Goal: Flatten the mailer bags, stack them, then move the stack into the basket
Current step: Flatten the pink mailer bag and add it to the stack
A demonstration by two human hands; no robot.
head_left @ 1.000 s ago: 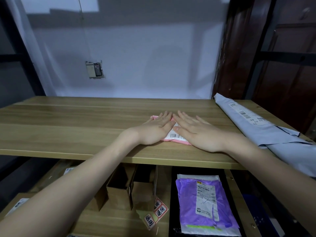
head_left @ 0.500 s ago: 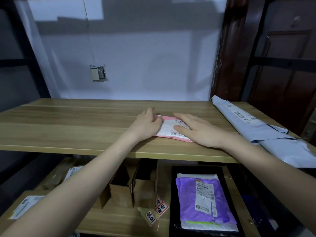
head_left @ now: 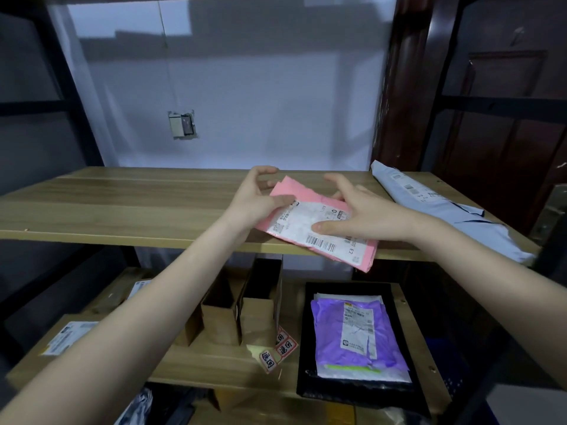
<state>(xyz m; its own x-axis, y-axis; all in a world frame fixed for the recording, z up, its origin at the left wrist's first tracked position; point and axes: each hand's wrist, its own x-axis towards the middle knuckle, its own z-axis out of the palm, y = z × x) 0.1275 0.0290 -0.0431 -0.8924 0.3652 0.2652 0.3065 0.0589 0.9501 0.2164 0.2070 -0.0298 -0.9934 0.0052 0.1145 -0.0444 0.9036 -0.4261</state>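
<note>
Mailer bags: one pink (head_left: 319, 223), one purple (head_left: 356, 332), one grey (head_left: 445, 207)

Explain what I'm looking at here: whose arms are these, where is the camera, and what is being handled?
There is no machine: a person wears a wide-angle camera on the head, looking forward and down at their own bare arms. The left hand and right hand together hold a pink mailer bag with a white shipping label, its near end jutting past the front edge of the upper wooden shelf. A grey mailer bag lies at the shelf's right end. On the shelf below, a black basket already holds a purple mailer bag.
</note>
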